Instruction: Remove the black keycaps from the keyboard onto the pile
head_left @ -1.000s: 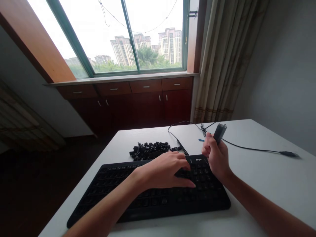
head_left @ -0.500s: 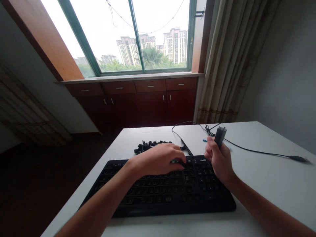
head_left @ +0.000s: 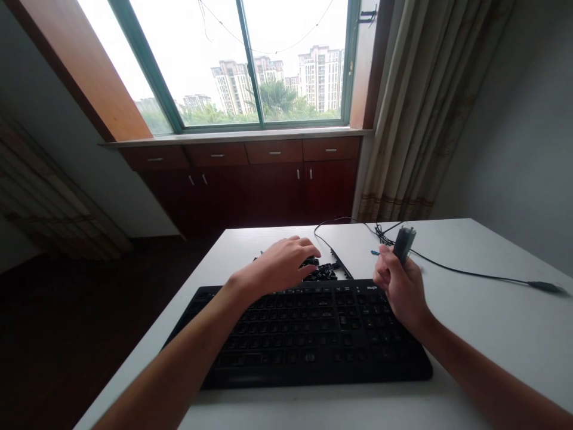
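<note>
Left hand now reaching beyond the far edge of a black keyboard, poised over a heap of small black keys and hiding its left part. A second ago, across the middle and right of the keyboard; half a second ago, by its far edge; now farther off, with more of the far rows exposed. Fingers loosely curled, spread apart from the thumb, with a visible gap between; impossible to say from this angle whether touching the heap.

Right hand at the far right corner of the keyboard, much as in both earlier frames. Fingers wrapped tightly around a dark grey bar, jagged end pointing up.

Keyboard lying flat along the near side of a white tabletop, unmoved apart from a slight shift of the whole view. Just beyond it, the heap, with a thin black strip to the right. Farther right, a tangled black cable stretching to the right edge, with a small blue piece near the tangle.
</note>
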